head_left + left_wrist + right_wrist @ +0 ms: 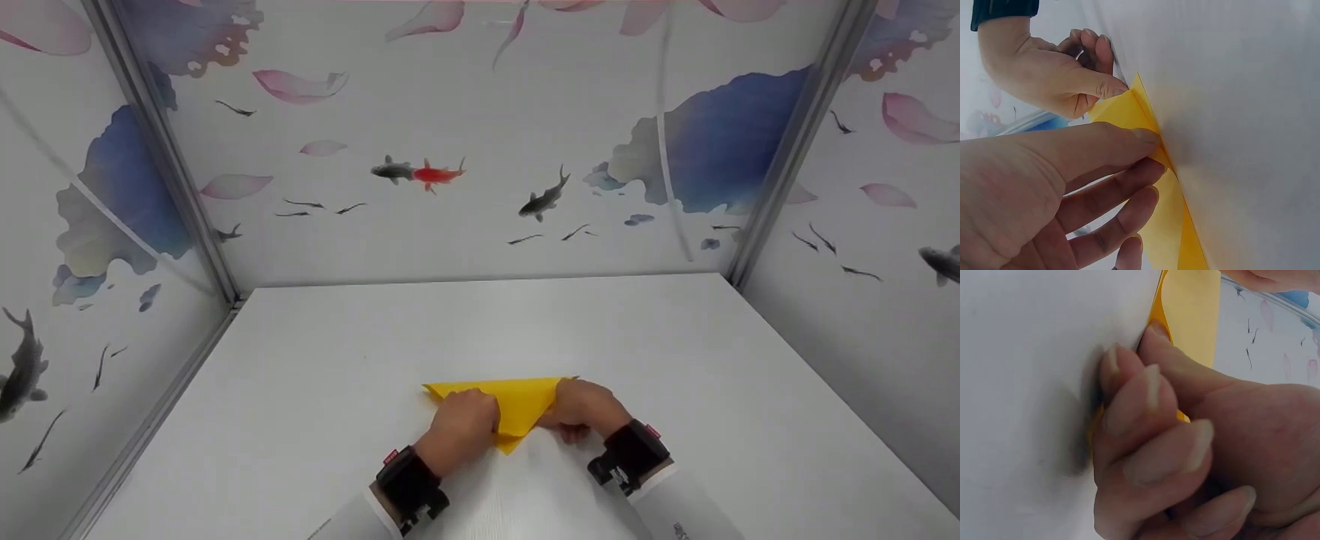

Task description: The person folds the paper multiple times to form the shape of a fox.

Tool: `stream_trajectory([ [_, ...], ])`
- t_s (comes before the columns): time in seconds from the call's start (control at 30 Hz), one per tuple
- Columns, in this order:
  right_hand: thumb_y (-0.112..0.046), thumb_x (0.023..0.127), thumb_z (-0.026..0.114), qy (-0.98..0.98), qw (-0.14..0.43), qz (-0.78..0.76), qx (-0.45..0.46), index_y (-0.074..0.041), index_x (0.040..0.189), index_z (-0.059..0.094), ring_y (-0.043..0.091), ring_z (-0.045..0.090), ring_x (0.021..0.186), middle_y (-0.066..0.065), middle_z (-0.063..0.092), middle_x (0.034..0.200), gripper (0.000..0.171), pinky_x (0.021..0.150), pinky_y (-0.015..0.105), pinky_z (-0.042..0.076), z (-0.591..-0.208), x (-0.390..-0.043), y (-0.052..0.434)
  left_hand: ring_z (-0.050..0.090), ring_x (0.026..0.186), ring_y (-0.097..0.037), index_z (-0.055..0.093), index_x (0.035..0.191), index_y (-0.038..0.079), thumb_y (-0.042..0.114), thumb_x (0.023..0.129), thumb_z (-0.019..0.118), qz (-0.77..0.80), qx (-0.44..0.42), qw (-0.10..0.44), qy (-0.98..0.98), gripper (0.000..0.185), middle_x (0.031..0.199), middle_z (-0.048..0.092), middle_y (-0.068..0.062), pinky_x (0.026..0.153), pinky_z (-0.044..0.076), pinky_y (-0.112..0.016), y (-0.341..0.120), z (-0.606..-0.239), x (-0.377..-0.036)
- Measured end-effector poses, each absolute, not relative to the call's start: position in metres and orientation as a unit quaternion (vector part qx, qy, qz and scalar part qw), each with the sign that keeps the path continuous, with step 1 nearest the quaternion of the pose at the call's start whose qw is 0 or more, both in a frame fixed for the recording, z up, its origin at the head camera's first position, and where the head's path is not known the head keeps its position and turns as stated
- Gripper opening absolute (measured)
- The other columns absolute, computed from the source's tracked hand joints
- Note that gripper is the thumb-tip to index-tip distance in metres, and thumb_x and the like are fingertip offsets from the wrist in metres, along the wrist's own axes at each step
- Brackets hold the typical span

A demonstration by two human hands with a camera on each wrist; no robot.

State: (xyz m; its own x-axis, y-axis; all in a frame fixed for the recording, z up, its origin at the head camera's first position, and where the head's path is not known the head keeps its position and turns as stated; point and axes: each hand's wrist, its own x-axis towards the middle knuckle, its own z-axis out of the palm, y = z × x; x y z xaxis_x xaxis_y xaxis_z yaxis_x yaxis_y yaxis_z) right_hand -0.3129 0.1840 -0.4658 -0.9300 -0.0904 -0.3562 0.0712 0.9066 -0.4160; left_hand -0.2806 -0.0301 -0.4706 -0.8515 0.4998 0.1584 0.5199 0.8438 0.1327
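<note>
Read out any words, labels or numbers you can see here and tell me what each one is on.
Nothing can be read.
Left sleeve: a small dark print, too blurred to read.
Right sleeve: a small dark mark, too small to read.
Red tags on both wrist straps: no legible text.
Yellow folded paper: no print.

Head cam is sitting high, looking forward and down over the white worktop point(675, 360), taking in both hands and the fish-print walls point(480, 187) behind. Left wrist cam is looking along the left hand point(1027, 191), very close, worktop tipped to a vertical plane on its right. Right wrist cam is looking along the right hand point(1196, 455), closer yet, fingers filling the frame. All three are sharing the yellow paper point(517, 401); the left wrist view is also catching the right hand.
</note>
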Motion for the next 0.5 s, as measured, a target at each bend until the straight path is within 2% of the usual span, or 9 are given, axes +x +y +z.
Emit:
stream_trajectory([
  [0.2,-0.044,0.092,0.084,0.942,0.216,-0.258,0.002,-0.014,0.079,0.064,0.013,0.051,0.048,0.0,0.058,0.056,0.038,0.05,0.022,0.041,-0.4653,-0.3155,0.191,0.044,0.062,-0.014,0.069,0.071,0.011,0.009,0.09,0.085,-0.088,-0.269,0.06,-0.957,0.024,0.062,0.045,0.004,0.067,0.048,-0.028,-0.0299,-0.4705,-0.2799],
  [0.5,-0.051,0.088,0.086,0.936,0.227,-0.267,0.024,-0.015,0.08,0.064,0.013,0.052,0.048,-0.001,0.058,0.057,0.043,0.049,0.023,0.042,-0.4654,-0.3163,0.1908,0.046,0.064,-0.015,0.069,0.073,0.012,0.021,0.092,0.088,-0.083,-0.258,0.042,-0.961,0.028,0.064,0.048,0.003,0.074,0.051,-0.032,-0.0326,-0.4688,-0.2803],
])
